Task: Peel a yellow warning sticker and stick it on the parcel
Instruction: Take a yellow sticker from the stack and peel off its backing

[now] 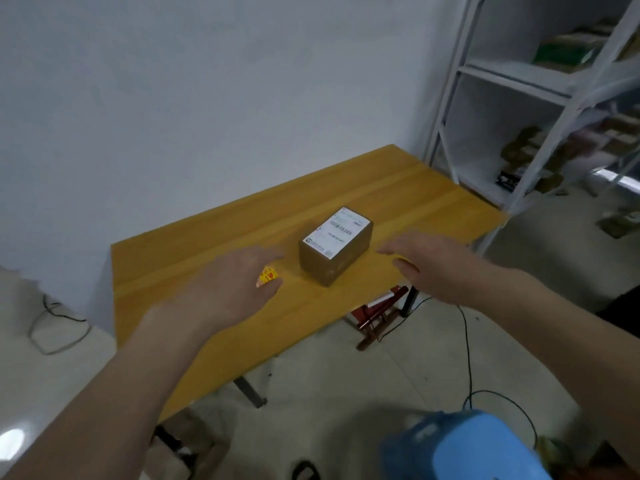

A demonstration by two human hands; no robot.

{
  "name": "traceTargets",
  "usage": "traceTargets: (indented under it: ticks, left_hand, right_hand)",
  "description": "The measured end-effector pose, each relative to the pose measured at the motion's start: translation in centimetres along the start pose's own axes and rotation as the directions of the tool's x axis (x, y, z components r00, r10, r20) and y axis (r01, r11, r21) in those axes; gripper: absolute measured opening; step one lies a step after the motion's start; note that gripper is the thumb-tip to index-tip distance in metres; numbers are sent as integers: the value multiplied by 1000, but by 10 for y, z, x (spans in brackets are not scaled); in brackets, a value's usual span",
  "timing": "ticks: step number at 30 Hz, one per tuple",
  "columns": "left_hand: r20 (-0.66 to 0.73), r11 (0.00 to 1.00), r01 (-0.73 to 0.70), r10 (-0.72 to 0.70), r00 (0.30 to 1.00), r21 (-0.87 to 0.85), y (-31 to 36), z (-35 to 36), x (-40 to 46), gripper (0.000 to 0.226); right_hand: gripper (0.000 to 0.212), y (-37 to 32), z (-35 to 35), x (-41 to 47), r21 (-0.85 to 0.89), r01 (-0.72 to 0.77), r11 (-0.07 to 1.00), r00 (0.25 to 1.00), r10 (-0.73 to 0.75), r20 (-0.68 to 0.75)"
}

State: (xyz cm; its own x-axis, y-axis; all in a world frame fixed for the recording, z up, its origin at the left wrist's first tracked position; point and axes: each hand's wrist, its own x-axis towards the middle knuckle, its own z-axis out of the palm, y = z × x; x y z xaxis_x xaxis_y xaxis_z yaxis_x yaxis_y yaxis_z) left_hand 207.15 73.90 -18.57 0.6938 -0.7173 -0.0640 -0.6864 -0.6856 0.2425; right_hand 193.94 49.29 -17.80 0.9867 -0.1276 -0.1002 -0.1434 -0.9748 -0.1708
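Observation:
A small brown cardboard parcel [334, 249] with a white shipping label on top stands near the middle of the yellow wooden table [194, 251]. A roll of yellow warning stickers [267, 276] lies on the table left of the parcel, partly hidden behind my left hand. My left hand [239, 282] hovers over that roll with its fingers spread, holding nothing. My right hand [433, 261] reaches in from the right of the parcel, palm down, fingers apart and empty. Both hands are blurred.
A white metal shelf rack [540, 91] with boxes stands at the right, past the table's end. A blue plastic stool [464, 448] sits near the bottom. Black cables [467, 344] run across the floor; a red object [381, 306] lies under the table.

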Motion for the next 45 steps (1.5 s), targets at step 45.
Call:
traceTargets:
  ticks: [45]
  left_hand:
    - [-668,870,470,-438,601,-147,17,194,232,28]
  right_hand:
    - [39,166,162,271,-85,575,813,771,-574,-274]
